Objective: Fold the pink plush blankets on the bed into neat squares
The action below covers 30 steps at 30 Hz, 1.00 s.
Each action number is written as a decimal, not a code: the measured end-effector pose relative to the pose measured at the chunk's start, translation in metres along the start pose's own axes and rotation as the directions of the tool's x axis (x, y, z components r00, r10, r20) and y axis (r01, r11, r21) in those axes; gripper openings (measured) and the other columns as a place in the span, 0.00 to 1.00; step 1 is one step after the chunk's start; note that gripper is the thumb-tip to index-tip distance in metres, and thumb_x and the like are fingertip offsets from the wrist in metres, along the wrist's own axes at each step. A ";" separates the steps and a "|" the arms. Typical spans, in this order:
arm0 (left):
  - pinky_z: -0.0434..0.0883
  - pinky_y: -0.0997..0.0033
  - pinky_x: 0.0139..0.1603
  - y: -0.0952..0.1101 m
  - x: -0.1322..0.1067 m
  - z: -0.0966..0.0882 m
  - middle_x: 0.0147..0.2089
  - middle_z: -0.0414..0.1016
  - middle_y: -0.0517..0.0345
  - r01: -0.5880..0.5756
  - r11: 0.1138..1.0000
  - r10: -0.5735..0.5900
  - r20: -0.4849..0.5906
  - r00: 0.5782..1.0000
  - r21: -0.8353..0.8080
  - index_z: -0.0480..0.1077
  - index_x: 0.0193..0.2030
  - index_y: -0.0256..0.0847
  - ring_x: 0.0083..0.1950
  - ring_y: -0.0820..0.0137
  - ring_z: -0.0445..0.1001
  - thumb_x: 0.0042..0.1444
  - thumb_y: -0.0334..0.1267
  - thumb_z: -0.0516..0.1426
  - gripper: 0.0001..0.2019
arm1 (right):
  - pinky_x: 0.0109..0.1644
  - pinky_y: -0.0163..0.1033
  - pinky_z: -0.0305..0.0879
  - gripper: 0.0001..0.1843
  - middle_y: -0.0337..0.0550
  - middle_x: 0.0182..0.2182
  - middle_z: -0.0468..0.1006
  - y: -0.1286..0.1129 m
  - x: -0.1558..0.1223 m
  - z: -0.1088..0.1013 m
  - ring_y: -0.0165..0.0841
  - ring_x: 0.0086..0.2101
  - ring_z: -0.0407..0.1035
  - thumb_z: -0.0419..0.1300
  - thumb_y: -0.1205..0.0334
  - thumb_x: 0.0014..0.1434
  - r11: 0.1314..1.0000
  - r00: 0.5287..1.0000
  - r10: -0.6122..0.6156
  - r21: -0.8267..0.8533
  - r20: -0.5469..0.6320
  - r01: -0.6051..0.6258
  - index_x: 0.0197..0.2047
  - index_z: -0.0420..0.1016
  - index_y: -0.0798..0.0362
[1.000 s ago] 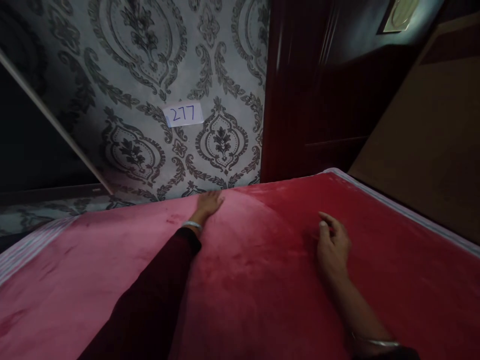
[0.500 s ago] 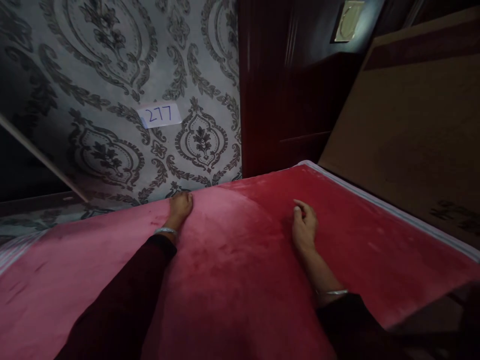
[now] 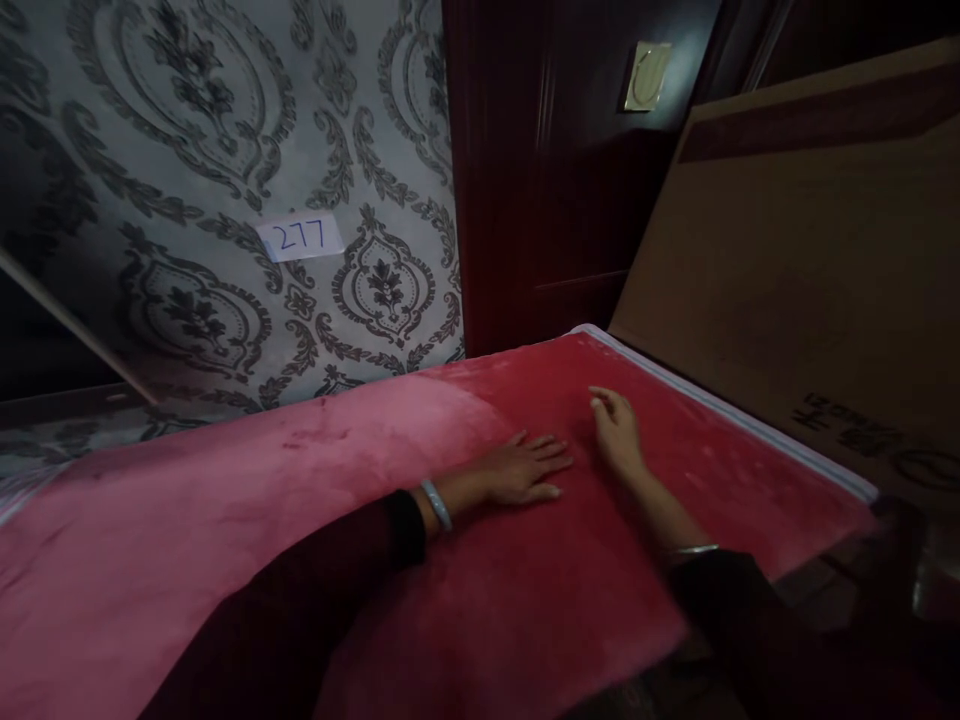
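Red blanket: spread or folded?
Spread. The red blanket lies smooth to its white-trimmed edge, no fold showing; left hand and right hand rest on it.

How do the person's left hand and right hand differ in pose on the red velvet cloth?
The left hand lies flat, palm down, fingers stretched out; the right hand has curled fingers. The left hand points sideways; the right hand points away from the person. Both rest on the red velvet cloth.

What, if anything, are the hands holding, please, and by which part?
Nothing is held: the left hand lies flat on the red cloth, and the right hand rests on it, loosely curled.
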<state>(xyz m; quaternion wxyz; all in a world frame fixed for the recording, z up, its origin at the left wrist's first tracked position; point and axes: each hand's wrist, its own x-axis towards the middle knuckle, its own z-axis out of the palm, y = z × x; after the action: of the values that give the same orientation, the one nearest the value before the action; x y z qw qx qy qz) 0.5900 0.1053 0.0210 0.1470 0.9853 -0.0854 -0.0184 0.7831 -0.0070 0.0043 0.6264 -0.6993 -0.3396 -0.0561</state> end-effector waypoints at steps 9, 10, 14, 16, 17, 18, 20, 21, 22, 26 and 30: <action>0.47 0.54 0.78 -0.142 -0.030 -0.052 0.80 0.52 0.58 0.752 0.652 -0.722 -0.223 0.655 0.095 0.57 0.76 0.53 0.80 0.64 0.48 0.71 0.52 0.47 0.28 | 0.48 0.55 0.64 0.19 0.53 0.45 0.78 0.061 -0.019 0.010 0.47 0.44 0.66 0.53 0.53 0.59 0.853 0.984 -0.107 -0.496 0.141 0.164 0.45 0.81 0.48; 0.48 0.51 0.78 -0.155 -0.041 -0.058 0.80 0.52 0.55 0.815 0.573 -0.777 -0.261 0.572 0.082 0.57 0.76 0.50 0.80 0.62 0.49 0.72 0.50 0.45 0.28 | 0.48 0.54 0.64 0.18 0.53 0.44 0.78 0.061 -0.019 0.011 0.47 0.44 0.66 0.53 0.53 0.59 0.847 0.984 -0.111 -0.504 0.142 0.168 0.45 0.81 0.48; 0.54 0.42 0.74 -0.178 -0.075 -0.071 0.75 0.60 0.37 0.939 0.342 -0.873 -0.359 0.330 0.030 0.61 0.72 0.35 0.77 0.50 0.57 0.71 0.47 0.42 0.29 | 0.48 0.55 0.65 0.19 0.54 0.43 0.78 0.061 -0.018 0.011 0.47 0.43 0.66 0.53 0.53 0.59 0.842 0.981 -0.118 -0.508 0.153 0.181 0.45 0.81 0.48; 0.57 0.41 0.72 -0.178 -0.080 -0.072 0.71 0.66 0.32 0.967 0.254 -0.892 -0.385 0.235 0.002 0.65 0.69 0.32 0.74 0.47 0.62 0.71 0.48 0.41 0.30 | 0.48 0.56 0.65 0.20 0.55 0.44 0.78 0.059 -0.016 0.011 0.47 0.44 0.66 0.53 0.52 0.60 0.855 0.985 -0.103 -0.494 0.136 0.157 0.46 0.81 0.49; 0.58 0.40 0.71 -0.176 -0.081 -0.073 0.70 0.67 0.30 0.975 0.221 -0.897 -0.394 0.199 -0.009 0.66 0.67 0.30 0.72 0.46 0.63 0.71 0.49 0.41 0.30 | 0.49 0.57 0.65 0.20 0.55 0.44 0.78 0.058 -0.015 0.011 0.48 0.44 0.66 0.52 0.52 0.60 0.866 0.988 -0.095 -0.479 0.118 0.141 0.46 0.81 0.50; 0.59 0.39 0.70 -0.175 -0.080 -0.073 0.69 0.68 0.29 0.981 0.196 -0.900 -0.401 0.172 -0.019 0.66 0.66 0.29 0.72 0.44 0.64 0.70 0.49 0.42 0.30 | 0.50 0.57 0.65 0.21 0.56 0.44 0.78 0.056 -0.014 0.011 0.48 0.44 0.66 0.52 0.52 0.60 0.881 0.991 -0.093 -0.456 0.096 0.127 0.46 0.81 0.51; 0.60 0.37 0.69 -0.170 -0.076 -0.075 0.68 0.68 0.27 0.985 0.170 -0.898 -0.417 0.143 -0.030 0.65 0.67 0.28 0.71 0.43 0.65 0.71 0.48 0.41 0.30 | 0.53 0.58 0.65 0.21 0.57 0.45 0.77 0.051 -0.010 0.010 0.47 0.46 0.67 0.50 0.52 0.61 0.915 0.993 -0.110 -0.386 0.046 0.119 0.47 0.79 0.53; 0.60 0.36 0.69 -0.167 -0.072 -0.076 0.69 0.66 0.27 0.985 0.171 -0.894 -0.425 0.141 -0.032 0.64 0.68 0.28 0.72 0.43 0.64 0.71 0.48 0.40 0.30 | 0.55 0.58 0.64 0.22 0.57 0.45 0.77 0.048 -0.008 0.009 0.47 0.46 0.67 0.50 0.52 0.61 0.929 0.992 -0.123 -0.348 0.018 0.122 0.47 0.79 0.53; 0.60 0.36 0.69 -0.164 -0.067 -0.077 0.71 0.64 0.27 0.982 0.185 -0.888 -0.433 0.154 -0.029 0.63 0.69 0.28 0.73 0.43 0.62 0.71 0.48 0.39 0.31 | 0.57 0.58 0.64 0.22 0.56 0.45 0.77 0.046 -0.006 0.009 0.46 0.47 0.67 0.49 0.53 0.62 0.941 0.991 -0.135 -0.314 -0.013 0.124 0.48 0.78 0.53; 0.57 0.47 0.75 -0.130 -0.029 -0.068 0.77 0.57 0.39 0.880 0.473 -0.798 -0.402 0.450 0.047 0.60 0.73 0.35 0.78 0.53 0.54 0.72 0.47 0.43 0.29 | 0.59 0.56 0.63 0.20 0.53 0.48 0.77 0.037 -0.002 0.005 0.44 0.50 0.67 0.48 0.52 0.63 0.966 0.979 -0.138 -0.238 -0.149 0.099 0.49 0.76 0.50; 0.51 0.48 0.78 -0.066 0.026 -0.035 0.78 0.55 0.44 0.310 0.946 -0.284 -0.219 0.934 0.098 0.59 0.75 0.42 0.79 0.55 0.52 0.71 0.49 0.48 0.29 | 0.61 0.56 0.62 0.21 0.53 0.49 0.76 0.031 0.000 0.000 0.44 0.51 0.67 0.48 0.51 0.64 0.976 0.961 -0.144 -0.192 -0.236 0.100 0.50 0.75 0.51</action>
<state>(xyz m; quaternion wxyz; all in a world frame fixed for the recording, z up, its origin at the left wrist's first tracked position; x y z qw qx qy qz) 0.6284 0.1728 0.0350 0.0855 0.9910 0.0791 0.0654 0.8001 -0.0070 -0.0220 0.5943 -0.7176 -0.2948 -0.2119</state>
